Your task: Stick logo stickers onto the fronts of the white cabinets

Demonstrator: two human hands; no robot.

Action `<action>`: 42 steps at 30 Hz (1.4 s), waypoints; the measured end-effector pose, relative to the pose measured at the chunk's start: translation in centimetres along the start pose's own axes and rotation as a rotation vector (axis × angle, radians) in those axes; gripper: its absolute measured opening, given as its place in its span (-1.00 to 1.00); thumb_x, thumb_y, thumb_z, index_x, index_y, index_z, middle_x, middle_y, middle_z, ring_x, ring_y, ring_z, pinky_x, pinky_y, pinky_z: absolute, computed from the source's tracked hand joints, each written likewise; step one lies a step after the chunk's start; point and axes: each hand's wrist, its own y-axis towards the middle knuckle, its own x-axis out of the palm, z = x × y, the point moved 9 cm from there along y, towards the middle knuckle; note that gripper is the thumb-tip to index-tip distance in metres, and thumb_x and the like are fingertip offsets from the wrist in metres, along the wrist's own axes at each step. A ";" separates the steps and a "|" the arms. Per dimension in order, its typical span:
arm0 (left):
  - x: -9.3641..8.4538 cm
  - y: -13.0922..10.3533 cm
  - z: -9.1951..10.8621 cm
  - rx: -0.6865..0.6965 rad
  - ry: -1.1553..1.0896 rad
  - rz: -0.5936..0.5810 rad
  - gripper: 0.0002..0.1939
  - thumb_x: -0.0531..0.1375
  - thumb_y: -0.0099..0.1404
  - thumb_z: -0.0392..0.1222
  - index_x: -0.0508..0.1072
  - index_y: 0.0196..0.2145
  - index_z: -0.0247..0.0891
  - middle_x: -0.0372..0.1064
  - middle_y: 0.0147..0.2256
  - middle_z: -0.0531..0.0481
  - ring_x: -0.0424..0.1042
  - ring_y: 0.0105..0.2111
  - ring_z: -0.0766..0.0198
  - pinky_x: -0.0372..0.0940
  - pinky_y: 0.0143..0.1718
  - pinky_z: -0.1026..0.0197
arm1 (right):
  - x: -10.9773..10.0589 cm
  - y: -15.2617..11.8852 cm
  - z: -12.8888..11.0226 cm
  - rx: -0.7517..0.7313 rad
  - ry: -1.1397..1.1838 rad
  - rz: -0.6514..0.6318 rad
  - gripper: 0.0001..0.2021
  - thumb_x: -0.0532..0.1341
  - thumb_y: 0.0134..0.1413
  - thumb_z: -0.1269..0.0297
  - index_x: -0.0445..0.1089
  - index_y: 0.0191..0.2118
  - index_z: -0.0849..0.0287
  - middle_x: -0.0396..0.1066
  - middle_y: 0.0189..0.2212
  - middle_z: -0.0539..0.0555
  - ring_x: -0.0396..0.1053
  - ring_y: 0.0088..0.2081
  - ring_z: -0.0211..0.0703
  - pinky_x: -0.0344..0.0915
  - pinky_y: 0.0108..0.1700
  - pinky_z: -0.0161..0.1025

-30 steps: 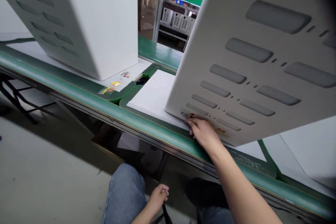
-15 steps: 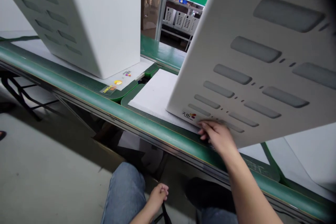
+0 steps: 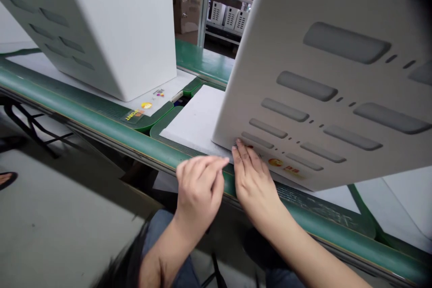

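Observation:
A large white casing (image 3: 270, 36) with rows of slots stands tilted in view on the right of the bench. My right hand (image 3: 253, 175) lies with fingers stretched flat against its lower edge, partly covering a small printed logo. Beside those fingers, an orange and red print (image 3: 276, 162) shows on the casing. Just left of it, my left hand (image 3: 199, 186) is raised in front of the bench edge, fingers curled and pressed together. Whatever it may pinch is hidden or too small to see.
Another white slotted casing (image 3: 135, 18) stands to the left on a white sheet (image 3: 187, 80). Green-edged carrier boards ride along a green rail (image 3: 84, 114) at the bench front. Behind, several white cases (image 3: 231, 17) sit on shelving. A sandal-clad foot (image 3: 6, 179) shows far left.
My left hand has risen from near my lap to the casing's lower edge. My right hand has shifted left and flattened over the logo, uncovering the orange print.

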 end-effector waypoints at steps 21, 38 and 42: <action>5.4 4.0 -1.0 0.123 0.170 -0.202 -0.71 0.10 0.20 -0.44 0.42 -0.13 -0.27 0.40 -0.17 0.05 0.34 -0.21 0.25 0.18 -0.19 0.15 | 0.4 -1.2 1.4 0.072 0.392 -0.012 -0.71 -0.09 0.15 0.50 0.33 -0.13 0.35 0.32 -0.20 0.19 0.19 -0.15 -0.07 0.20 -0.15 -0.15; 6.6 6.1 0.8 0.406 0.386 -0.148 -0.94 0.16 0.19 -0.33 0.36 -0.45 -0.28 0.37 -0.43 0.08 0.29 -0.38 0.27 0.06 -0.31 0.21 | 0.3 -3.5 2.0 0.096 0.599 -0.029 -0.77 0.02 0.11 0.54 0.30 -0.11 0.33 0.30 -0.22 0.16 0.16 -0.15 -0.06 0.22 -0.11 -0.10; 6.8 5.6 1.1 0.437 0.413 -0.170 -0.93 0.15 0.16 -0.37 0.32 -0.46 -0.30 0.32 -0.46 0.06 0.26 -0.38 0.26 0.05 -0.33 0.22 | 0.2 -3.7 3.3 0.217 0.807 0.062 -0.79 0.00 0.13 0.52 0.32 -0.18 0.30 0.34 -0.26 0.11 0.22 -0.19 -0.15 0.23 -0.11 -0.14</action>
